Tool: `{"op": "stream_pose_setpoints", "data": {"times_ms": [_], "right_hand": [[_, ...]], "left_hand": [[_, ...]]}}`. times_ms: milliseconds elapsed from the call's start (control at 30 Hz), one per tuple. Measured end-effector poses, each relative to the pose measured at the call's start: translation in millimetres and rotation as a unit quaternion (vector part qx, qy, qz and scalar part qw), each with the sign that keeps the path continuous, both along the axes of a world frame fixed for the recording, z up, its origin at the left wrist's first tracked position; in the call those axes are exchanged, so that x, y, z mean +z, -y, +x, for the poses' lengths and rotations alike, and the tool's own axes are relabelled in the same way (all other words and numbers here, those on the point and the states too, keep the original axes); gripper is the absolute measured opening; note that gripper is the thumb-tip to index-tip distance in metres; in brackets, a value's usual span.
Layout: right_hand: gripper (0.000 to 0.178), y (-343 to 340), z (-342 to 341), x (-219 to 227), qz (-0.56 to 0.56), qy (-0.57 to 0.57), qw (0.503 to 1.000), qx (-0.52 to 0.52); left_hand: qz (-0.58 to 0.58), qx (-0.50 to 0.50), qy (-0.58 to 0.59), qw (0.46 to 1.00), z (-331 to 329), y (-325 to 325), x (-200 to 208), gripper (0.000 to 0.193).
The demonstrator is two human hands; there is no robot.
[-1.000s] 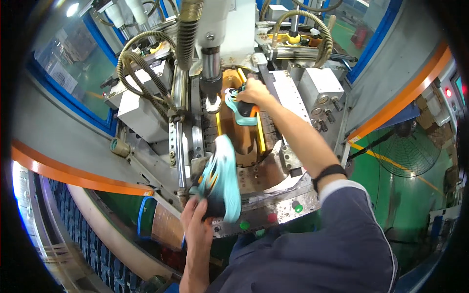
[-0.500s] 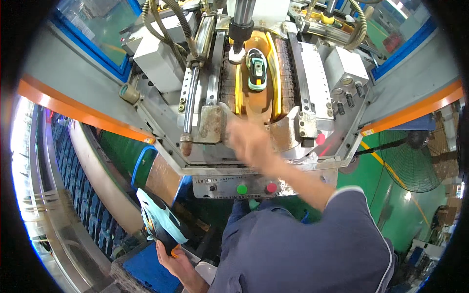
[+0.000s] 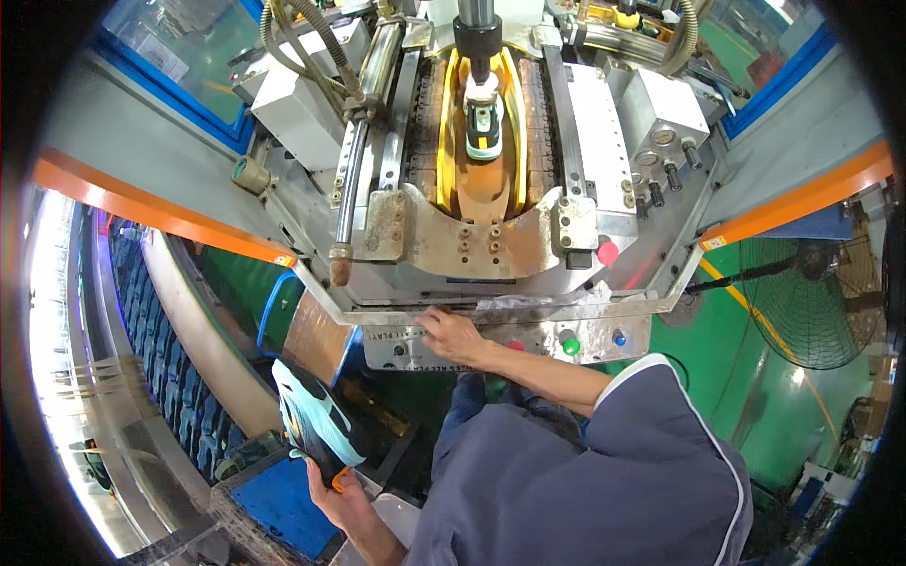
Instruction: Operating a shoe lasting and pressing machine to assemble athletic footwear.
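Meanwhile: one shoe in hand, one shoe in the press

Head view, looking down on a sole-pressing machine (image 3: pixel 491 189).

- Left hand (image 3: pixel 344 495): low in the frame, near the lower edge. Grip closed around a light-blue shoe (image 3: pixel 316 424), held from its lower end, where an orange tab shows by the fingers. Shoe tilted, toe pointing up and left, pale sole facing the camera. It hangs over a blue crate (image 3: pixel 274 500) beside the machine's base.
- Right hand (image 3: pixel 451 332): arm stretched forward from a dark blue sleeve (image 3: pixel 651 415). Fingers bent, lying on the front edge of the steel control panel (image 3: pixel 528 340). Nothing in its grip. A red button (image 3: pixel 515 346) sits just beside the wrist; a green button (image 3: pixel 571 346) and a blue button (image 3: pixel 619 338) are further right on the same panel.
- Second shoe (image 3: pixel 483 118): white and teal, seated upright in the yellow-rimmed bed of the machine, directly beneath a dark vertical ram (image 3: pixel 477 38) that touches its top.
- Surroundings: green floor (image 3: pixel 746 377) to the right with a floor fan (image 3: pixel 821 302); curved conveyor (image 3: pixel 113 377) on the left.
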State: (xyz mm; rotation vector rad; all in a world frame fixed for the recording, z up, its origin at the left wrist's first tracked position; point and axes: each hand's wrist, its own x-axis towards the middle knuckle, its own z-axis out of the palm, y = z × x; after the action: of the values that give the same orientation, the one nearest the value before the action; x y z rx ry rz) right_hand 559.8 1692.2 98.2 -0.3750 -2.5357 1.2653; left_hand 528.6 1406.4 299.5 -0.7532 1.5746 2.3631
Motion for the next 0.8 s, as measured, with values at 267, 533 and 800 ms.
{"op": "stream_pose_setpoints", "data": {"times_ms": [267,533,800], "right_hand": [[0.022,-263,-84,355,0.312,-0.541,0.728,-0.282],[0.060,-324,-130,414,0.130,-0.536,0.794,-0.255],[0.058,-267,-262,393,-0.128,-0.608,0.784,0.002]], "left_hand": [[0.007,0.014,-0.023,1.000,7,7,-11,0.034],[0.033,0.008,-0.030,0.999,26,5,-28,0.032],[0.015,0.102,-0.079,0.991,78,14,-28,0.017]]}}
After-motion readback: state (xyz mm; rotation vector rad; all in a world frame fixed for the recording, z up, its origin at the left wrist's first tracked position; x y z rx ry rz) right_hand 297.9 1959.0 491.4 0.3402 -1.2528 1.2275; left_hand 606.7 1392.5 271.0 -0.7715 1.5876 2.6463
